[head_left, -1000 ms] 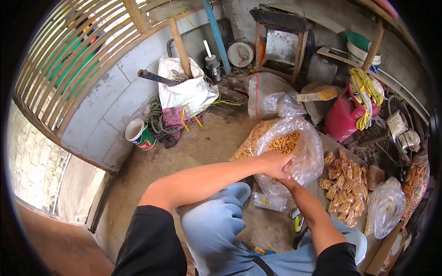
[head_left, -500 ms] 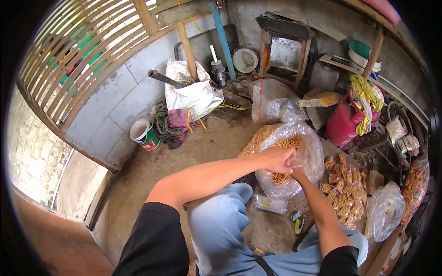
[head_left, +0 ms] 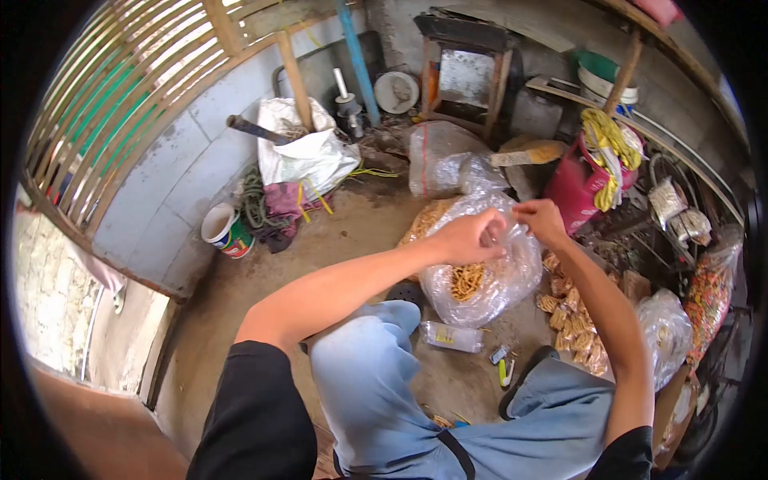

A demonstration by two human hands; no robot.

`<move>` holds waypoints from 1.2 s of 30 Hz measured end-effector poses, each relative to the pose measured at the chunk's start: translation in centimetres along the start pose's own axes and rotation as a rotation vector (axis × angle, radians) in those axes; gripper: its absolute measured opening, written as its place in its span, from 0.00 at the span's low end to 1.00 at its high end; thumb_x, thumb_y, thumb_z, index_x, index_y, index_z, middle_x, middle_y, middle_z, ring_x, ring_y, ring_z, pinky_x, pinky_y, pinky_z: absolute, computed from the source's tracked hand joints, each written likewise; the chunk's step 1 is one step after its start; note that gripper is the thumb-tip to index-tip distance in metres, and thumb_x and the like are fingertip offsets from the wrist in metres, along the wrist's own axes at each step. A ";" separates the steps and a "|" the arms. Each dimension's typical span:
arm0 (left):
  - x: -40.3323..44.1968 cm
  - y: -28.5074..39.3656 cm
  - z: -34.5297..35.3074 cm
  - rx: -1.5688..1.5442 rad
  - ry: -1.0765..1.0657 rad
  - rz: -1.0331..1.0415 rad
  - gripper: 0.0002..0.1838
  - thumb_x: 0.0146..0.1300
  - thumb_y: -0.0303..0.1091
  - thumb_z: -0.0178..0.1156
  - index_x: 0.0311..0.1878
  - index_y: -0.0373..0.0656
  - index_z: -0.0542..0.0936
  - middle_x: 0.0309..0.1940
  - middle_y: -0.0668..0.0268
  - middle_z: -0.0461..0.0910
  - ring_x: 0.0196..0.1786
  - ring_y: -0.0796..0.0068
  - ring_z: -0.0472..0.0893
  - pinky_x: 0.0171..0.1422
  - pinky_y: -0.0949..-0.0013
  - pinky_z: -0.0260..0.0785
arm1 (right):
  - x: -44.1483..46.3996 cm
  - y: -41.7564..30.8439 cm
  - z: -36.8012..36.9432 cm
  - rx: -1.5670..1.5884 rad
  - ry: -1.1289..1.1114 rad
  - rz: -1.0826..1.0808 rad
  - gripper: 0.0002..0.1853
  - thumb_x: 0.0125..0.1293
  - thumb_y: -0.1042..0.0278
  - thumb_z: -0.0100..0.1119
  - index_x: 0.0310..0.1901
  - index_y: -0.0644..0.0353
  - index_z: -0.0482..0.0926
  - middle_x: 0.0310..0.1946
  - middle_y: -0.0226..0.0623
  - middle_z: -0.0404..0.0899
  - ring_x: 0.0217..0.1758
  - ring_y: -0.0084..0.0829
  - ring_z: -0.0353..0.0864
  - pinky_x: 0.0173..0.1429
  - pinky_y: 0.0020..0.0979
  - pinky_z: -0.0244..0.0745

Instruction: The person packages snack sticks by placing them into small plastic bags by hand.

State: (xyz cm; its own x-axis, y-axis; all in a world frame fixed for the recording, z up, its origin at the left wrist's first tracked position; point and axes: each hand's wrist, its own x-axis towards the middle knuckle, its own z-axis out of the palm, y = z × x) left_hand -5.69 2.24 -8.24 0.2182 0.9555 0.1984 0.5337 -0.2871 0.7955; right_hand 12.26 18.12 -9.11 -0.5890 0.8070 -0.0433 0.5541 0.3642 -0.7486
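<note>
A large clear plastic bag (head_left: pixel 524 268) stands open on the floor in front of me, with thin golden-brown stick snacks (head_left: pixel 466 282) inside. Above its mouth, my left hand (head_left: pixel 468 238) has its fingers curled round. My right hand (head_left: pixel 544 222) is a little apart from it, over the bag's far right side, with thumb and fingertips pinched together. Something thin and see-through seems to be at the fingers of both hands, but against the bag I cannot make out what. Small packed bundles of the sticks (head_left: pixel 578 324) lie in a pile beneath my right forearm.
A clear plastic container (head_left: pixel 452 337) and a green-handled tool (head_left: pixel 504 373) lie near my knees. A filled clear bag (head_left: pixel 666 328) is at right. Behind stand a pink gas cylinder (head_left: pixel 578 180) and a white sack (head_left: pixel 300 156). A paint bucket (head_left: pixel 227 230) sits by the left wall.
My hands were together over the bag and are now apart, the right one farther away and to the right. The view has shifted slightly. A person's leg now shows outside at left.
</note>
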 end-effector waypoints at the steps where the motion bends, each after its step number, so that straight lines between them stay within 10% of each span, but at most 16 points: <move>1: 0.2 0.4 0.0 -0.051 0.043 0.006 0.28 0.56 0.47 0.69 0.52 0.41 0.69 0.41 0.58 0.81 0.43 0.66 0.83 0.47 0.65 0.75 | -0.9 -1.2 -1.2 -0.008 0.013 0.013 0.14 0.57 0.66 0.66 0.44 0.63 0.85 0.30 0.37 0.86 0.30 0.23 0.82 0.38 0.26 0.77; 10: 0.0 3.8 -0.7 -0.101 0.143 0.049 0.27 0.59 0.46 0.68 0.55 0.44 0.71 0.39 0.66 0.80 0.45 0.74 0.79 0.52 0.66 0.71 | -9.4 -6.0 -6.0 0.527 0.332 -0.123 0.14 0.62 0.72 0.66 0.49 0.65 0.83 0.32 0.27 0.82 0.30 0.14 0.74 0.32 0.19 0.71; 36: -0.3 4.6 -1.1 -0.015 0.155 0.194 0.28 0.58 0.39 0.70 0.56 0.42 0.69 0.34 0.69 0.78 0.38 0.77 0.77 0.46 0.70 0.70 | -12.3 -9.2 -5.0 0.107 0.284 -0.645 0.10 0.59 0.78 0.66 0.43 0.64 0.84 0.39 0.37 0.84 0.40 0.24 0.82 0.41 0.24 0.77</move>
State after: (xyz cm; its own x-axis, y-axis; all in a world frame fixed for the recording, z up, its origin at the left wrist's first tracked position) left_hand -4.22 0.73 -3.96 0.1872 0.8819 0.4327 0.4816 -0.4663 0.7420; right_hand 17.34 7.20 1.57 -0.5962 0.5414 0.5928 0.0779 0.7739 -0.6285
